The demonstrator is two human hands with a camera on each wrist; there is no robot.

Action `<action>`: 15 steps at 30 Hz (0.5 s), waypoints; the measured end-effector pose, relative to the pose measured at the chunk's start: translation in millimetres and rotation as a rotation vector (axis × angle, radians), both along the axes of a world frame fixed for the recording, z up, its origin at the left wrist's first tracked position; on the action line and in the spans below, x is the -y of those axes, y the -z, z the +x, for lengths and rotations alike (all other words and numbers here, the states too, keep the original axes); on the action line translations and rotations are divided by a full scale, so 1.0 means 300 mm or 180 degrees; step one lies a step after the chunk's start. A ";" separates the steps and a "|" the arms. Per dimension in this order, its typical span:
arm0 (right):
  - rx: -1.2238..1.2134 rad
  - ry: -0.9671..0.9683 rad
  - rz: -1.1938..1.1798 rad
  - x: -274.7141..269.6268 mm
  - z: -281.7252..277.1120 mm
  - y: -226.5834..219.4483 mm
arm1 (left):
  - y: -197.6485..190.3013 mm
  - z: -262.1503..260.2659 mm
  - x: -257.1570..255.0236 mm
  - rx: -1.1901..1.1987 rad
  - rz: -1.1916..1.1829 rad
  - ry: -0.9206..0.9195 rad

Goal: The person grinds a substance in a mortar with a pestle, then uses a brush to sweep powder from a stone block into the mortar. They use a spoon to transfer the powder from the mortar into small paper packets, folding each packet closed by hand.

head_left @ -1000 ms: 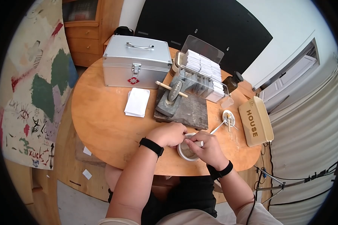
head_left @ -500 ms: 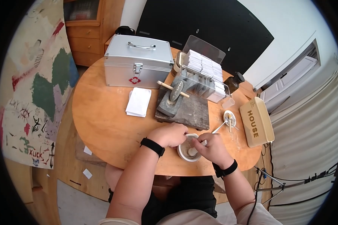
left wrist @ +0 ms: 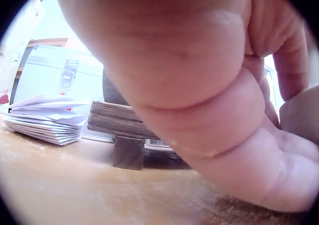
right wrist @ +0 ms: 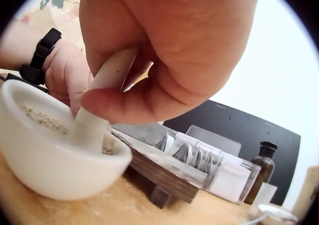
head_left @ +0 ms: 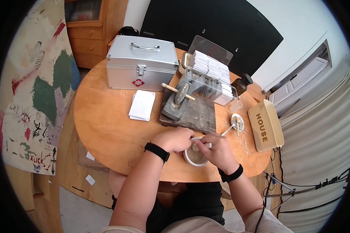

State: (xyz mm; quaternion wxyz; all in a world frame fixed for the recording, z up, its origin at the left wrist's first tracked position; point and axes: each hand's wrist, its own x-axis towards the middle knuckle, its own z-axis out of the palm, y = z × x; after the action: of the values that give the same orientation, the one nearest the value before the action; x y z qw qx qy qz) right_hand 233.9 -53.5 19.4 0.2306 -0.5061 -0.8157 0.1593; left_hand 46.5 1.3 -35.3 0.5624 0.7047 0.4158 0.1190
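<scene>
A white mortar (right wrist: 65, 170) stands on the table near its front edge, with beige coarse powder (right wrist: 45, 119) inside. My right hand (head_left: 218, 152) grips a white pestle (right wrist: 90, 129), its thumb and fingers wrapped round the shaft. The pestle leans, its lower end down in the mortar. On the far left side of the bowl, my left hand (head_left: 177, 139) holds the mortar by its rim. In the left wrist view that hand's large finger covers much of the scene, and only a bit of the mortar (left wrist: 301, 112) shows.
Beyond the mortar lies a dark wooden board (head_left: 201, 116) bearing a stone grinding piece (head_left: 175, 108) with a stick across it. A paper stack (head_left: 141, 105), silver case (head_left: 142, 64), clear box of packets (head_left: 210, 77), brown bottle (head_left: 242, 84), small dish (head_left: 237, 117) and HOUSE box (head_left: 265, 126) surround it.
My right hand has worked the pestle about inside the mortar, first nearer to me, then back toward the far side. The left hand has kept its hold on the rim.
</scene>
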 end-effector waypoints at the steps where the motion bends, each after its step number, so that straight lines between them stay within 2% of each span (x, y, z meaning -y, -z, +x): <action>1: -0.0245 -0.0183 0.0014 0.005 -0.011 -0.003 | 0.012 0.002 -0.002 0.0101 0.0049 -0.0079; 2: -0.0246 -0.0183 0.0012 0.008 -0.009 -0.008 | 0.008 0.001 -0.001 0.0100 0.0047 -0.0079; 4: -0.0337 -0.0164 -0.0706 0.014 0.006 -0.016 | -0.009 -0.002 0.002 0.0062 0.0010 -0.0100; 5: -0.0338 -0.0164 -0.0710 0.010 0.014 -0.020 | -0.014 -0.003 0.001 0.0062 0.0006 -0.0101; 7: 0.0393 0.0256 -0.0480 -0.004 0.025 -0.029 | -0.024 -0.004 -0.003 -0.0115 -0.0114 0.0075; 8: 0.0394 0.0261 -0.0482 -0.005 0.023 -0.021 | -0.028 -0.004 -0.002 -0.0113 -0.0116 0.0080; 10: 0.0025 0.0086 0.0110 -0.009 0.008 0.000 | -0.033 -0.005 0.000 -0.0010 -0.0209 0.0038; 11: 0.0025 0.0088 0.0107 -0.004 0.003 -0.003 | -0.028 -0.004 -0.002 -0.0010 -0.0212 0.0040; 13: -0.0240 -0.0120 -0.0424 0.011 -0.012 -0.019 | -0.014 -0.005 -0.008 -0.0052 -0.0161 0.0096; 15: 0.0019 0.0062 -0.0627 0.005 -0.003 -0.042 | -0.039 -0.010 0.001 -0.0071 -0.0192 0.0082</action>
State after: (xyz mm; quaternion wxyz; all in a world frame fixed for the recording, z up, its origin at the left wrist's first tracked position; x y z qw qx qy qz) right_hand 233.0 -54.9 31.9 0.1788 -0.5346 -0.7918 0.2351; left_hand 43.4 0.8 -23.6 0.5802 0.6940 0.4164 0.0913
